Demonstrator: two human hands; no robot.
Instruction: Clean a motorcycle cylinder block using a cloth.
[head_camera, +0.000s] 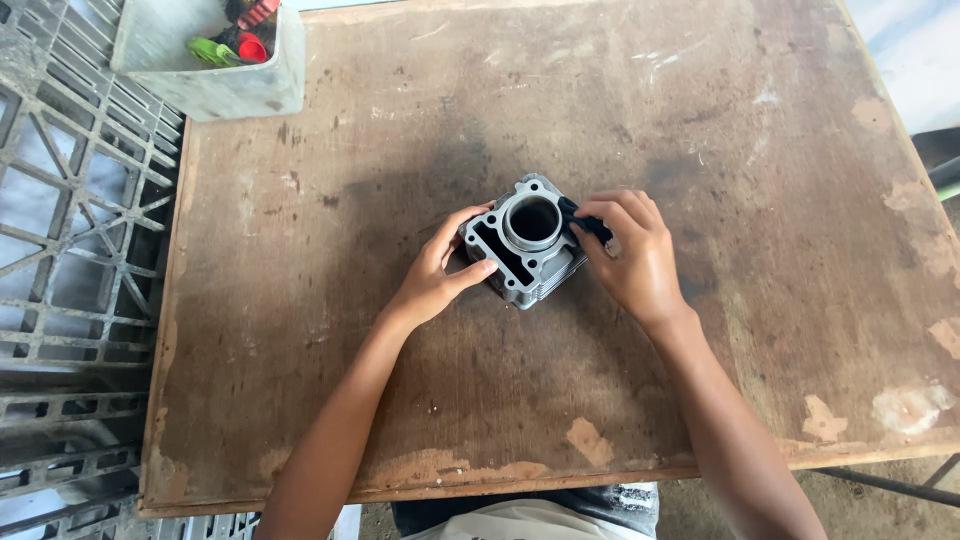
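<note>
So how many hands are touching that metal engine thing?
2. The left hand grips the left side of the grey metal cylinder block on the wooden table. The right hand is on its right side, pressing a small dark object against it.

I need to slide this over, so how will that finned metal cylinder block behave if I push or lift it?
The cylinder block looks like cast metal, so it is probably rigid and heavy for its size. It sits flat on the wooden table, so it should slide rather than roll. The left hand and right hand flank it.
</note>
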